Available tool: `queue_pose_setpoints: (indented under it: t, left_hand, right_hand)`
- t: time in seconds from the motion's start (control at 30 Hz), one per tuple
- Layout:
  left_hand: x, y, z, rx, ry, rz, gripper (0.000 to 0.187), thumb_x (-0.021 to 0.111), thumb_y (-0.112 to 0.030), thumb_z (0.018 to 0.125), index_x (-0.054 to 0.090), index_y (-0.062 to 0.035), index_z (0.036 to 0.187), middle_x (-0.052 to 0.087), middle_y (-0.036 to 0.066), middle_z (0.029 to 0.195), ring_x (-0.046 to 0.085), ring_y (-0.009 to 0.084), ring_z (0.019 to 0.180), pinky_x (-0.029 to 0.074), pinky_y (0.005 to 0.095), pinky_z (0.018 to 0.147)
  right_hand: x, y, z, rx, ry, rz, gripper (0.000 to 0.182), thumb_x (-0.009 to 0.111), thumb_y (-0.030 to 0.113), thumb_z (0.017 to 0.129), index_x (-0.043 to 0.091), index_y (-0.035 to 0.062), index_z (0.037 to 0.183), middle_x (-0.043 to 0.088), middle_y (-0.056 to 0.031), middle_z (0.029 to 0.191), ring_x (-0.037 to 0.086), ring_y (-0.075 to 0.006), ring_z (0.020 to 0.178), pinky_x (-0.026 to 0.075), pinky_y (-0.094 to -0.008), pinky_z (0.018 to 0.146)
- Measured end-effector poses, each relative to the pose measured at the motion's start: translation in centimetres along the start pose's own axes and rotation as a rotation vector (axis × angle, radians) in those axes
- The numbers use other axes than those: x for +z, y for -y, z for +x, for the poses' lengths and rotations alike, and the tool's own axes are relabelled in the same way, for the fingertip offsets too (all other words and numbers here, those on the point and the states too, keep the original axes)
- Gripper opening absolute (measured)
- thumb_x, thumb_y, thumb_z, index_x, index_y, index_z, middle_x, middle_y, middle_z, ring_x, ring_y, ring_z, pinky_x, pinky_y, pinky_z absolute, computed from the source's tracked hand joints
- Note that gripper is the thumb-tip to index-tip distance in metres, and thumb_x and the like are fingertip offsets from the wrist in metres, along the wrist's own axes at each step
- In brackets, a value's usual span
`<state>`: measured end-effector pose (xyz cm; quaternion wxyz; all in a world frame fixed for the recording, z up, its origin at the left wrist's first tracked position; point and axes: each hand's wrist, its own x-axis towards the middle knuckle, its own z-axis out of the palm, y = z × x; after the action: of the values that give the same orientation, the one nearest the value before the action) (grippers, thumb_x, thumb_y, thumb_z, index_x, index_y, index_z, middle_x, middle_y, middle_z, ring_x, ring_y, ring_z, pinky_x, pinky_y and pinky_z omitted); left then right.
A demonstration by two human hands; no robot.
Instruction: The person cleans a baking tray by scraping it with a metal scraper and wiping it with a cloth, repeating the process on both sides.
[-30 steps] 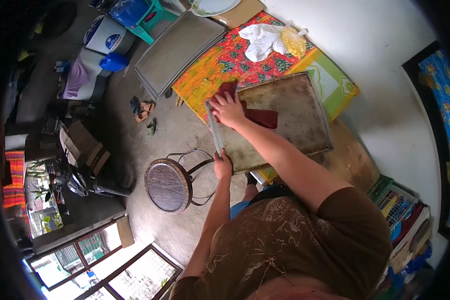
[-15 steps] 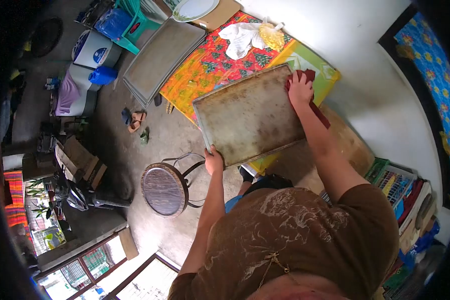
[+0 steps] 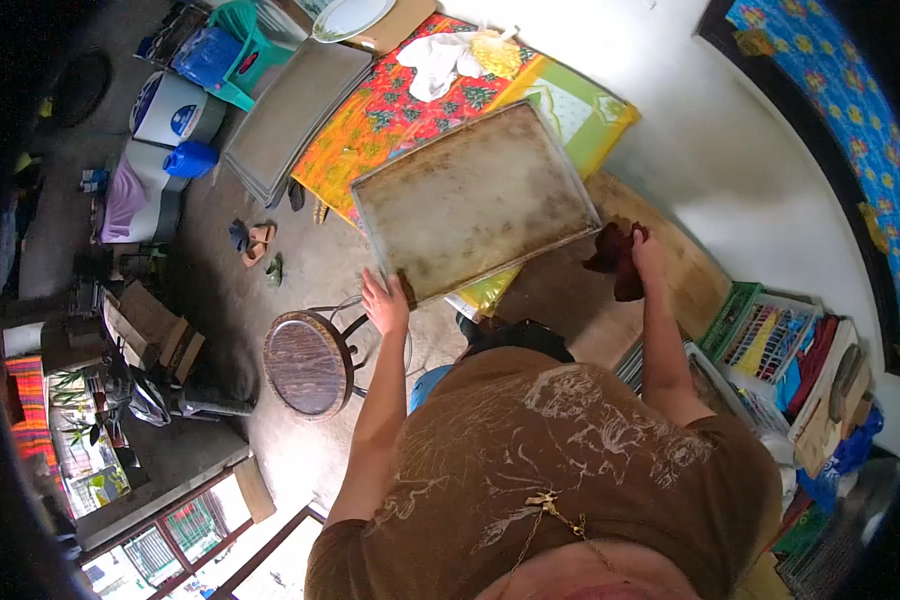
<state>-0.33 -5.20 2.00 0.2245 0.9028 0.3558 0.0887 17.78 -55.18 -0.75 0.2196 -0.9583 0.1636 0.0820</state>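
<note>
A large metal baking tray [image 3: 475, 200] with brown stains lies tilted over the near part of a table with a flowered cover [image 3: 355, 130]. My left hand [image 3: 385, 302] is at the tray's lower left corner, its fingers stretched out and apart against the edge. Off the tray's right side, my right hand [image 3: 650, 258] grips a dark red cloth [image 3: 620, 265], which hangs in folds clear of the metal. Some of the right fingers are hidden by the cloth.
More flat trays [image 3: 295, 115] lean at the table's left. A white cloth [image 3: 435, 65] and an oval plate [image 3: 353, 16] are at the back. A round stool [image 3: 310, 362] stands lower left, with sandals [image 3: 257, 245] beyond it. Baskets [image 3: 765, 340] stand at right.
My right hand has come off the tray's upper right corner, moving down and right with the red cloth. My left hand's fingers have loosened from around the tray's edge.
</note>
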Motion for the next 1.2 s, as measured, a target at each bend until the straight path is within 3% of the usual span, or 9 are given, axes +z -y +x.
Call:
queue_pose_setpoints:
  t: [0.13,0.23,0.3,0.5,0.6,0.77,0.9,1.13,1.2]
  left_hand:
    - [-4.7,-4.6,-4.8,0.495,0.244,0.338,0.078,0.062,-0.024,0.080,0.027,-0.0221,0.149,0.031,0.010,0.150,0.025,0.0322,0.141,0.016,0.0621,0.111]
    - [-1.7,-3.1,-5.1,0.563,0.209,0.510,0.082,0.061,-0.015,0.076,0.027,-0.0308,0.149,0.030,0.006,0.151,0.025,0.0302,0.142,0.011,0.0667,0.110]
    - [-1.0,-3.2,-4.5,0.587,0.157,0.569,0.077,0.061,-0.014,0.078,0.031,-0.0297,0.146,0.033,0.006,0.149,0.026,0.0278,0.141,0.015,0.0659,0.110]
    - [-1.1,-2.0,-3.1,0.765,0.002,0.614,0.063,0.060,-0.013,0.079,0.046,-0.0309,0.138,0.048,-0.001,0.137,0.041,0.0225,0.132,0.018,0.0660,0.108]
    - [-5.4,-4.5,-2.3,0.813,-0.155,0.414,0.047,0.060,-0.011,0.078,0.060,-0.0238,0.123,0.061,-0.003,0.124,0.055,0.0199,0.118,0.034,0.0553,0.104]
    - [-14.5,-11.1,2.0,0.948,-0.380,0.142,0.034,0.063,-0.007,0.077,0.065,-0.0190,0.108,0.070,0.002,0.096,0.068,0.0228,0.085,0.053,0.0383,0.073]
    - [-19.2,-14.2,6.6,0.899,-0.444,0.181,0.023,0.067,-0.016,0.077,0.067,-0.0175,0.099,0.065,0.007,0.073,0.063,0.0272,0.060,0.049,0.0398,0.053]
    - [-26.8,-16.3,12.4,0.279,-0.194,0.101,0.034,0.065,-0.042,0.084,0.071,-0.0148,0.103,0.070,0.015,0.090,0.067,0.0359,0.088,0.051,0.0435,0.077]
    - [-25.9,-12.0,16.7,0.211,-0.027,-0.146,0.029,0.068,-0.033,0.084,0.071,-0.0066,0.096,0.070,0.012,0.079,0.067,0.0243,0.072,0.050,0.0363,0.067]
  right_hand:
    - [3.4,-3.9,1.5,-0.010,0.044,0.460,0.051,0.051,0.045,0.094,0.057,0.0011,0.119,0.065,-0.0198,0.104,0.063,-0.0334,0.094,0.049,-0.0439,0.084]
    - [4.2,-2.8,1.9,0.125,0.213,0.845,0.053,0.055,0.046,0.092,0.059,-0.0005,0.116,0.065,-0.0157,0.105,0.063,-0.0276,0.095,0.049,-0.0400,0.083]
    - [-0.6,2.4,-1.6,0.155,0.269,0.933,0.051,0.054,0.048,0.093,0.058,0.0017,0.114,0.064,-0.0103,0.099,0.064,-0.0243,0.085,0.053,-0.0405,0.077]
    - [-0.2,5.4,-0.6,0.209,0.544,1.178,0.055,0.053,0.052,0.092,0.059,0.0038,0.118,0.065,-0.0122,0.103,0.064,-0.0261,0.091,0.049,-0.0404,0.083]
    - [-4.5,7.6,-2.8,0.137,0.901,1.653,0.056,0.051,0.054,0.093,0.057,0.0058,0.121,0.065,-0.0116,0.102,0.063,-0.0277,0.090,0.051,-0.0422,0.083]
    - [-11.0,12.2,-5.2,0.091,0.691,1.760,0.049,0.050,0.047,0.096,0.056,0.0058,0.122,0.063,-0.0113,0.109,0.062,-0.0259,0.097,0.050,-0.0407,0.087]
    - [-11.3,13.2,-2.3,-0.194,0.284,1.627,0.044,0.051,0.039,0.097,0.054,0.0028,0.121,0.062,-0.0117,0.111,0.062,-0.0235,0.099,0.049,-0.0383,0.088]
    - [-19.0,20.0,-2.6,-0.456,-0.156,1.675,0.038,0.056,0.030,0.096,0.053,0.0006,0.120,0.060,-0.0113,0.111,0.060,-0.0210,0.099,0.049,-0.0342,0.086]
    - [-20.7,22.3,-0.9,-0.523,-0.237,1.718,0.041,0.059,0.028,0.095,0.052,-0.0003,0.122,0.059,-0.0121,0.113,0.059,-0.0212,0.100,0.049,-0.0339,0.087]
